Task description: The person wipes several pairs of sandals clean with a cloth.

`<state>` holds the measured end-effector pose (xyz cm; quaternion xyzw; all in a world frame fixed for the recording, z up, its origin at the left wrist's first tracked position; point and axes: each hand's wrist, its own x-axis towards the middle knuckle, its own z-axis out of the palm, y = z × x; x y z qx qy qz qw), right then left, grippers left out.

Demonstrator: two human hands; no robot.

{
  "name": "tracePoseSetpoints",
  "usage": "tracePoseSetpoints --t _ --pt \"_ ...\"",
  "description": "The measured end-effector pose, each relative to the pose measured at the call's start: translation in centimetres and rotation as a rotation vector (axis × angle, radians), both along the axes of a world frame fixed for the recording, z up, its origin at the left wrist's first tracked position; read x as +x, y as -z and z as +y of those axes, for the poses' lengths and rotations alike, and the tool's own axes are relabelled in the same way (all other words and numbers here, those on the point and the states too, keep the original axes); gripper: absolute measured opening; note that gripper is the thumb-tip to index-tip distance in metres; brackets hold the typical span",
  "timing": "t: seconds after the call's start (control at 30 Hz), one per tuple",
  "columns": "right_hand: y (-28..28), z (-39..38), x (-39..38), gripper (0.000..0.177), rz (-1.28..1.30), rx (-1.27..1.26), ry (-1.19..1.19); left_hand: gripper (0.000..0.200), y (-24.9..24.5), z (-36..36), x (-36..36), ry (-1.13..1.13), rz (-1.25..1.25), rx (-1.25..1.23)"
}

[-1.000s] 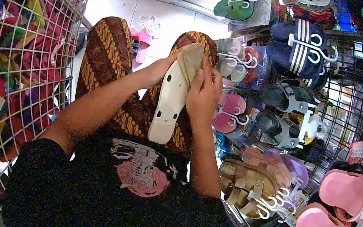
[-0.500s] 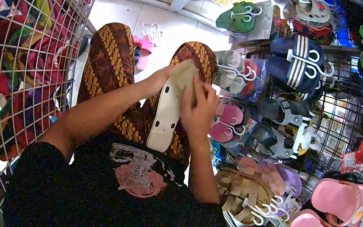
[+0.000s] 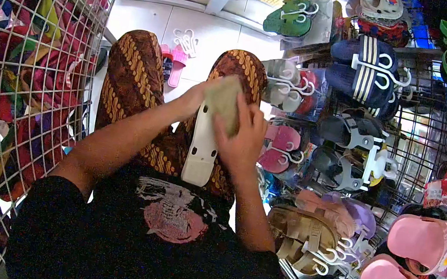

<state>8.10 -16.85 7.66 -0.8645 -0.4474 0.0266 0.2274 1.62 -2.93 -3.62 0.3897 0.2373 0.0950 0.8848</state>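
Observation:
A cream sandal sole with dark slots along its edges lies lengthwise over my lap, its lower end near my shirt. My left hand is closed on the sole's upper left edge, with the fingertips hidden behind it. My right hand presses a greenish-beige cloth against the upper part of the sole. The thumb and fingers of that hand are bent over the cloth, which covers the sole's top end.
A wire rack with colourful goods stands close at my left. On the right, sandals hang on a black grid, among them navy striped slides and pink clogs. Pink sandals and white hangers lie on the tiled floor.
The cloth has shifted down and right over the sole with my right hand, now covering more of its upper part. My left hand keeps its hold in nearly the same place.

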Motion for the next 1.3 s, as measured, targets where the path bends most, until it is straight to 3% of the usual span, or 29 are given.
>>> tracePoseSetpoints --t 0.03,0.07,0.17,0.27,0.33,0.4,0.47,0.53,0.6,0.73,0.83,0.87,0.97,1.0,1.1,1.2,1.3 --pt "-0.5 -1.3 -1.0 0.060 0.006 -0.017 -0.058 0.045 1.1 -0.3 0.0 -0.058 0.013 0.037" --pt "-0.7 -2.5 -1.9 0.064 0.036 -0.028 -0.111 0.049 2.1 1.2 0.7 0.143 0.012 -0.490" --pt "-1.6 -3.3 -2.7 0.064 0.143 -0.091 -0.062 0.051 -1.1 1.2 -0.2 0.222 -0.045 -0.226" --pt "0.0 -0.9 0.3 0.061 0.199 0.078 0.053 0.053 -1.8 -0.1 -0.3 0.062 0.009 0.132" --pt "0.4 1.1 2.1 0.062 0.367 0.181 0.162 0.054 -3.7 0.3 -0.6 0.138 0.071 0.089" --pt "0.3 0.7 1.9 0.062 0.305 0.163 0.067 0.054 -3.7 0.1 -0.6 0.109 0.078 -0.010" --pt "-0.2 -0.7 0.7 0.068 0.312 0.048 -0.055 0.054 -4.5 0.1 -0.8 0.084 0.009 0.186" --pt "-1.9 -2.2 -1.4 0.073 0.259 -0.081 -0.075 0.053 -2.1 1.3 0.3 0.177 0.023 -0.429" --pt "-3.0 -2.8 -2.2 0.080 0.297 -0.190 -0.035 0.053 -0.9 1.2 0.5 0.171 0.085 -0.303" --pt "0.1 0.0 0.4 0.069 0.227 0.054 0.183 0.053 -0.1 0.2 0.8 0.087 -0.063 -0.097" --pt "1.0 1.8 2.9 0.067 0.289 0.046 0.203 0.052 -2.5 0.8 0.0 0.178 0.006 -0.045" --pt "0.3 1.5 1.9 0.070 0.195 0.006 0.134 0.052 -3.3 -0.2 0.1 0.014 -0.112 0.140" --pt "-1.9 -1.1 -1.9 0.074 -0.002 -0.107 -0.149 0.053 0.7 1.2 -0.1 0.152 -0.105 -0.408" --pt "-2.0 -1.7 -2.4 0.075 0.015 -0.099 -0.148 0.053 0.6 1.1 0.4 0.152 -0.074 -0.455" --pt "-1.3 -2.3 -2.3 0.075 0.069 -0.046 -0.087 0.053 0.1 0.9 0.7 0.087 0.073 -0.361" --pt "0.5 0.3 0.7 0.068 0.152 0.067 0.122 0.055 -0.2 0.3 0.2 0.052 -0.104 0.166" --pt "0.4 1.5 2.3 0.064 0.204 0.069 0.225 0.056 -4.0 0.4 0.0 0.137 0.133 0.100"
